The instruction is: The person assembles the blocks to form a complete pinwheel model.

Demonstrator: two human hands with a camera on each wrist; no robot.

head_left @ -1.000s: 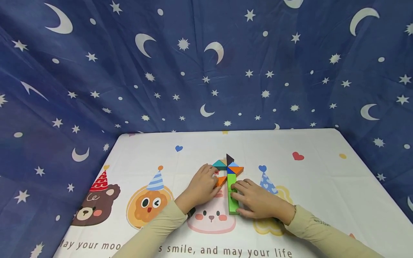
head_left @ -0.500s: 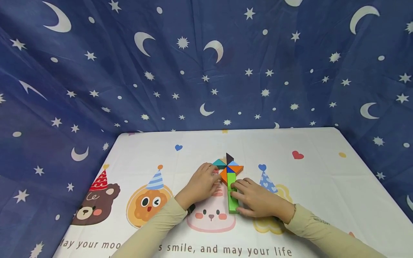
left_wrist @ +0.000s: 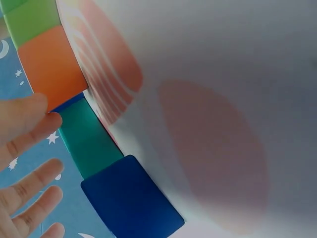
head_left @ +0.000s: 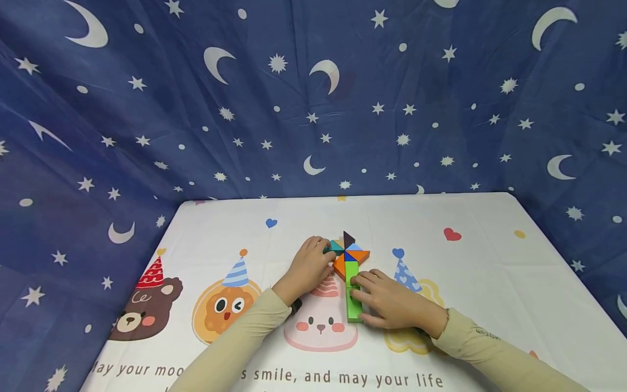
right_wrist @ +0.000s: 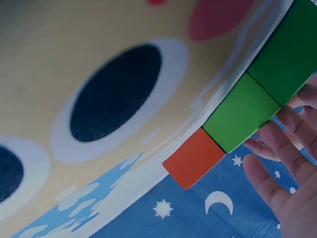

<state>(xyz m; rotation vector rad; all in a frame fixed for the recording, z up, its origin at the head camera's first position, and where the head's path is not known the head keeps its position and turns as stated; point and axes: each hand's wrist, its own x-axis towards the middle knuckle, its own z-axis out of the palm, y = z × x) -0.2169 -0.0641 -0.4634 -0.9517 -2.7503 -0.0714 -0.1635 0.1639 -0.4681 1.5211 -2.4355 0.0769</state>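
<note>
Building blocks form a pinwheel shape on the table. Two green rectangular blocks (head_left: 351,274) lie end to end as its stem. Around the centre sit a dark triangular block (head_left: 349,239), a light blue one (head_left: 354,247), a small blue one (head_left: 350,257) and orange ones (head_left: 361,255). My left hand (head_left: 308,265) reaches its fingertips to the teal triangular block (head_left: 336,246) at the left, partly covering it. In the left wrist view its fingers look mostly straight beside an orange block (left_wrist: 52,67). My right hand (head_left: 389,300) rests its extended fingers on the green blocks.
A white tablecloth (head_left: 485,261) with printed cartoon faces and lettering covers the table. Behind it and at both sides hangs a dark blue curtain (head_left: 274,141) with moons and stars. A dark blue block face (left_wrist: 132,198) shows in the left wrist view.
The orange triangular block at the lower left has turned and now lies against the pinwheel's centre. My left hand has shifted up to the teal block. The right hand stays put.
</note>
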